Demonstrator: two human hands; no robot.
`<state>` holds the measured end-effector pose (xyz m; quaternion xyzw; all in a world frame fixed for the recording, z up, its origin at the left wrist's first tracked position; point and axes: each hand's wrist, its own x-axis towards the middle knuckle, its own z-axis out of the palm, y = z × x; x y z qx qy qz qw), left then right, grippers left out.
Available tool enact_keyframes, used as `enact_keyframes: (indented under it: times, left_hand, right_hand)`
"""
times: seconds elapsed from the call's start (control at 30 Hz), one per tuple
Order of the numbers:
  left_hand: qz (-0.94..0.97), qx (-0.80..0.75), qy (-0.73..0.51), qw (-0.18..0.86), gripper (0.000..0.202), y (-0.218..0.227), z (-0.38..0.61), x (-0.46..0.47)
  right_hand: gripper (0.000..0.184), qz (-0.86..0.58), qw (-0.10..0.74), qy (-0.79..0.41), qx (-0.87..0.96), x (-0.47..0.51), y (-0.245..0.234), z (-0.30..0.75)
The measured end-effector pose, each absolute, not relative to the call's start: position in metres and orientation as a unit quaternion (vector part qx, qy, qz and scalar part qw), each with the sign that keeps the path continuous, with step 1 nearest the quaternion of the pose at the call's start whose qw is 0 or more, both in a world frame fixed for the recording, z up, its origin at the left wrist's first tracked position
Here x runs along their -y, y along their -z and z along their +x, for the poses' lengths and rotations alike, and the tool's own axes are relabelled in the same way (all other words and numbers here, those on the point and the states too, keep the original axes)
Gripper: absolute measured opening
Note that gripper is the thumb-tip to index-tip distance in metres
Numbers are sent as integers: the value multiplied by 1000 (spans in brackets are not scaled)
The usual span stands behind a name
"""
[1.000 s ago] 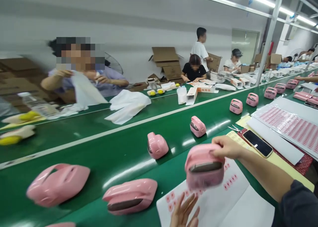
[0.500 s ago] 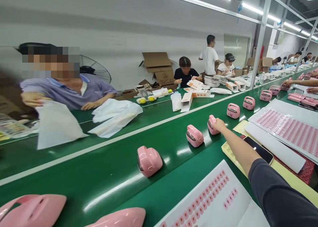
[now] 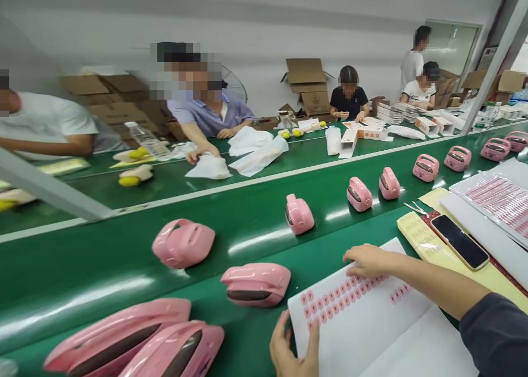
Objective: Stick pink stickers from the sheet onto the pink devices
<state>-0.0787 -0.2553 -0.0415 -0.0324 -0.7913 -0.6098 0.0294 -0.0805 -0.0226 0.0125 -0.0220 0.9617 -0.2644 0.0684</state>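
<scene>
Sticker sheet (image 3: 355,322): right hand (image 3: 367,260) pressing flat on it, left hand (image 3: 291,348) gripping its edge, neither holding the pink case (image 3: 256,284) now.

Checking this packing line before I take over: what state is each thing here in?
Right hand: open, fingers on the sticker sheet.
Left hand: at the sheet's lower left edge, touching it.
Sticker sheet: lying flat, rows of pink labels.
Phone: face up, screen dark.
Pink casing: lying on the green belt.
Cardboard box: flaps open.
</scene>
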Motion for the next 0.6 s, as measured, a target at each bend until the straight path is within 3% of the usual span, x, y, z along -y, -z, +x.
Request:
enact_keyframes:
  times: [0.13, 0.33, 0.47, 0.6]
  left_hand:
    - [82, 666, 739, -57, 52, 24, -76, 257]
    - [205, 544, 764, -279, 47, 0, -73, 256]
    - [223, 458, 795, -330, 37, 5, -73, 252]
    - [196, 423, 811, -353, 46, 18, -75, 253]
  right_hand:
    - [17, -13, 96, 259, -961, 23, -14, -77]
    - [18, -32, 84, 264, -960, 35, -35, -69]
    - [33, -108, -38, 322, -940, 74, -31, -67]
    - [17, -131, -124, 348, -920, 105, -13, -70]
